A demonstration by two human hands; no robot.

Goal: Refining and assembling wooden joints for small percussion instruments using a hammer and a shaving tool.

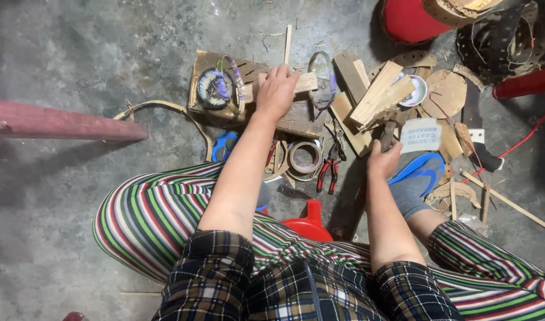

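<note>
Grey concrete floor (76,53) strewn with wood offcuts (379,95), pliers (329,169)

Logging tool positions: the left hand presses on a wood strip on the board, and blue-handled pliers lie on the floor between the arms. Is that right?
One detail is off: the pliers have red handles, not blue, as the head view shows. The rest holds: the left hand presses on a wood strip on the board, and the pliers lie on the floor between the arms.
</note>
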